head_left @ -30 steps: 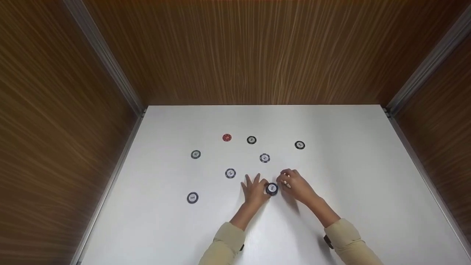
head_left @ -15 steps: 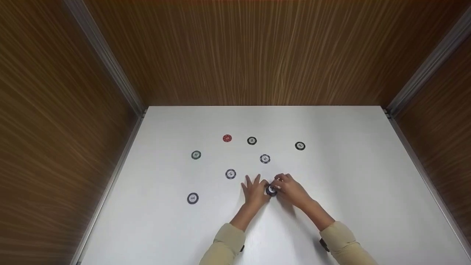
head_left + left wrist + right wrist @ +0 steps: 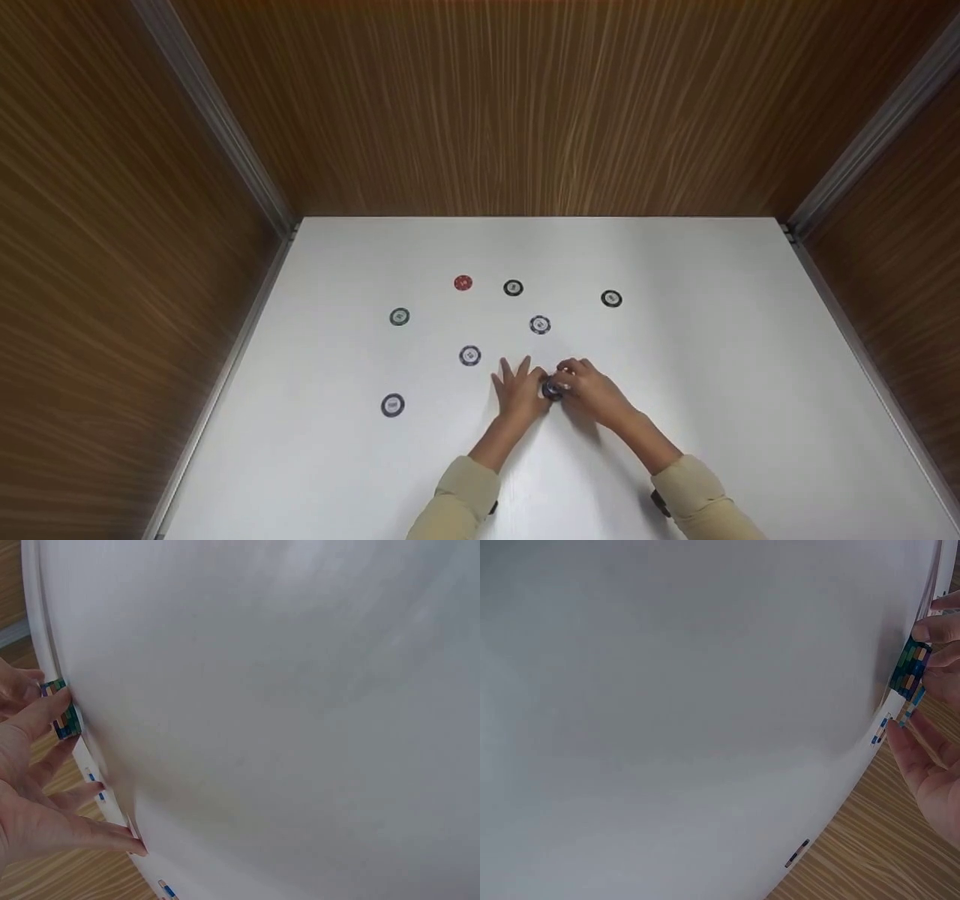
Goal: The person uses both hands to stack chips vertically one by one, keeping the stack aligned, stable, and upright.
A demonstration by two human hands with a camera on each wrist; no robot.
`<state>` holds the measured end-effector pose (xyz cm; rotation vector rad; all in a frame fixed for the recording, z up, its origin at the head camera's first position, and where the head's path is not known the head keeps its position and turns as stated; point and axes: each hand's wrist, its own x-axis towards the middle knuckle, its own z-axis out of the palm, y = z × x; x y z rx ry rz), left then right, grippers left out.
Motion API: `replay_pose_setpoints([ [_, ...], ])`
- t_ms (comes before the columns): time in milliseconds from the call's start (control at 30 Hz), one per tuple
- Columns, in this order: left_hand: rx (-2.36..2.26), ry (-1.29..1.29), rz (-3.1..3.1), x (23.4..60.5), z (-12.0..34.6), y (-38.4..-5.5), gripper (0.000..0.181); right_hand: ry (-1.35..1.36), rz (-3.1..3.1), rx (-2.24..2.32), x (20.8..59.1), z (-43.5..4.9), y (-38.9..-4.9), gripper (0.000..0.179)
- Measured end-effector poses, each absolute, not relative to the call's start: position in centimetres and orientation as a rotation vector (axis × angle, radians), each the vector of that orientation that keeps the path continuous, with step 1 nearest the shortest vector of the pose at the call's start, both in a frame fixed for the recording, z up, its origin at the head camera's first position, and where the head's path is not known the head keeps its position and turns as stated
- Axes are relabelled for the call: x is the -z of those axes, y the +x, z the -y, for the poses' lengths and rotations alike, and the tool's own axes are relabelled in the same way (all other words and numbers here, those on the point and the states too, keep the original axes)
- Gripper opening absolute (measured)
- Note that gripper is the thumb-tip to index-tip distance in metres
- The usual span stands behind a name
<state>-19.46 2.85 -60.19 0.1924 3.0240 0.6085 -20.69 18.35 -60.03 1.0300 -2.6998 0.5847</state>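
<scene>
In the head view, a small stack of poker chips stands on the white table between my two hands. My left hand grips the stack from the left between thumb and index finger, its other fingers spread on the table. The stack's banded edges show between the left thumb and finger in the left wrist view. My right hand pinches a single poker chip, held tilted at the stack's top. The right fingers partly cover the stack from above.
Several loose poker chips lie flat beyond and left of the hands: a red chip, a green-edged chip, and dark chips such as one far right and one near left. Wood-grain panels border the table.
My right hand has moved left and slightly down, bringing its chip from beside the stack to over its top. The left hand keeps its grip; the loose chips stay put.
</scene>
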Motion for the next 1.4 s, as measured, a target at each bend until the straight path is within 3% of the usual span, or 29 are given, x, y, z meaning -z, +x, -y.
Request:
replay_pose_setpoints([
  [600,-0.634,0.224,-3.062,60.5,-2.8,-19.5,0.035,1.041,2.730,-0.560,60.0,-18.1,-20.2,0.018],
  [1400,-0.567,0.213,-3.103,60.4,-2.8,-19.3,0.040,1.064,2.675,-0.549,60.2,-17.1,-20.3,0.026],
])
